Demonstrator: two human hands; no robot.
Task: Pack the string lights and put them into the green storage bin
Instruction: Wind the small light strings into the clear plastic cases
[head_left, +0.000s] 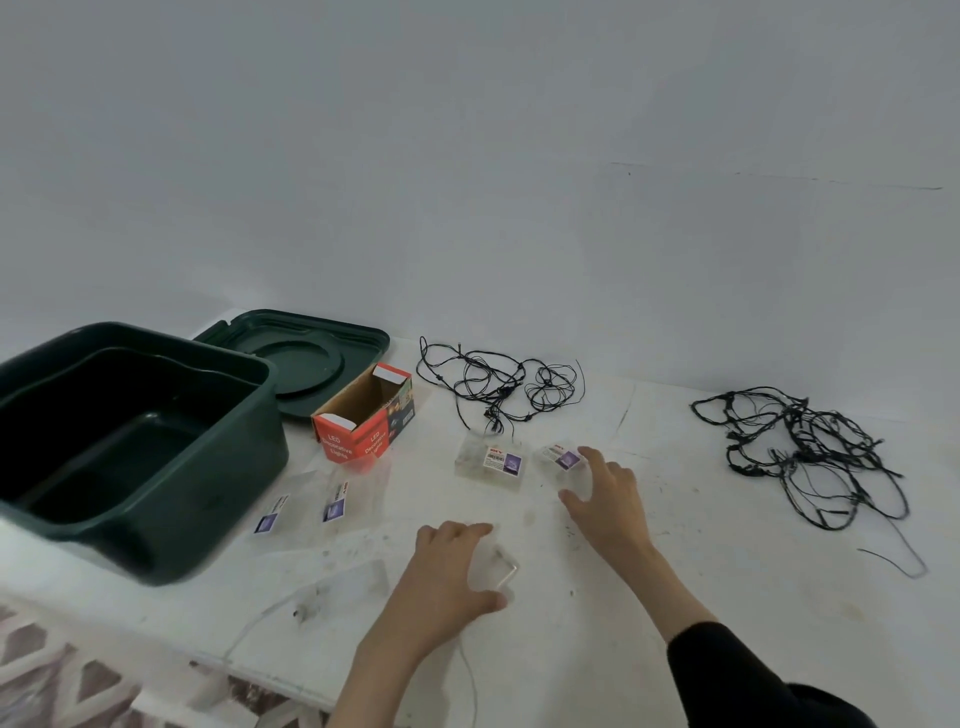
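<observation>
The left hand curls round a clear packet near the table's front edge. The right hand is loose, fingers spread, just touching a labelled packet. A small tangle of string lights lies by the back edge, a bigger tangle toward the right edge — both outside the green bin, which stands open at the left edge.
</observation>
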